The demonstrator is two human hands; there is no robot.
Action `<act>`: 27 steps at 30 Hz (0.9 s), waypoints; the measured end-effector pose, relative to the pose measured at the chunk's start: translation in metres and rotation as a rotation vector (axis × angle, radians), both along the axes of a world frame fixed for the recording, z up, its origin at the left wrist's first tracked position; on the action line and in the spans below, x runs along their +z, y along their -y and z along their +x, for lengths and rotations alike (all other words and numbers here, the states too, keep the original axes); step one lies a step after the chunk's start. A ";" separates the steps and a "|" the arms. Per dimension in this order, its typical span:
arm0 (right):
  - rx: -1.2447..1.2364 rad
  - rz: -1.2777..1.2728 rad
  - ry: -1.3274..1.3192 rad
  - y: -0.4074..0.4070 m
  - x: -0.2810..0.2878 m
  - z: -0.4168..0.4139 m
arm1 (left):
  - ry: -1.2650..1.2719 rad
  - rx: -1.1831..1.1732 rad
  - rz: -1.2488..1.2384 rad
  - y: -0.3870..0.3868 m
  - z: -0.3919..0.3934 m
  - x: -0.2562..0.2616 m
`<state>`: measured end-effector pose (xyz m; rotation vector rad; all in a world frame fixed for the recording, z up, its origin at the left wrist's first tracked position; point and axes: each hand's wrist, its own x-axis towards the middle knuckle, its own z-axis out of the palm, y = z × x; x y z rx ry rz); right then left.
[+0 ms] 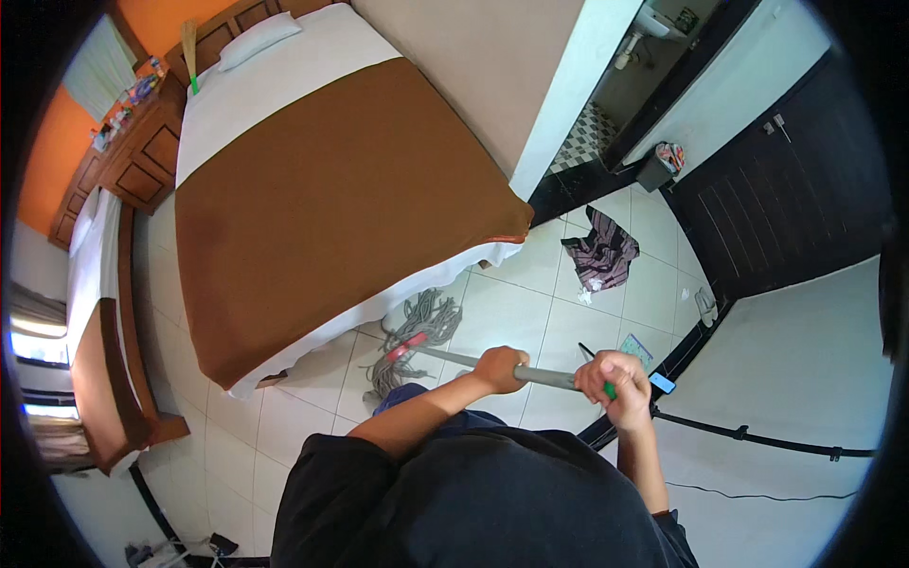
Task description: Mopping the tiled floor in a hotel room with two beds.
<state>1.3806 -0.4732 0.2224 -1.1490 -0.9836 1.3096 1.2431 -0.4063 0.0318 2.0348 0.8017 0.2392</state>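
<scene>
A string mop (433, 319) with grey strands and a red clamp (406, 346) rests on the tiled floor beside the foot of the large bed. Its grey handle (547, 376) slants up from the mop head towards my body. Lower on that handle, my left hand (503, 369) is wrapped around it. My right hand (616, 387) grips the top end, where a bit of green shows by the fingers. Part of the mop's strands lies close to my legs.
The bed (341, 177) has a brown cover. A crumpled patterned cloth (603, 252) with white scraps lies on the floor. Slippers (706, 307), a phone (662, 383) and a waste bin (659, 167) stand or lie along the right wall. A second bed (106, 369) is at left.
</scene>
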 end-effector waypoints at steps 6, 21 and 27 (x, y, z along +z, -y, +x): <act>-0.136 -0.012 0.274 -0.004 0.017 0.011 | 0.167 -0.273 -0.027 -0.034 0.081 0.000; -0.252 0.122 -0.026 0.018 0.003 0.038 | 0.072 -0.168 -0.078 0.002 0.070 0.002; -0.233 -0.035 -0.073 0.025 -0.018 0.023 | -0.167 -0.131 -0.089 0.014 0.023 -0.007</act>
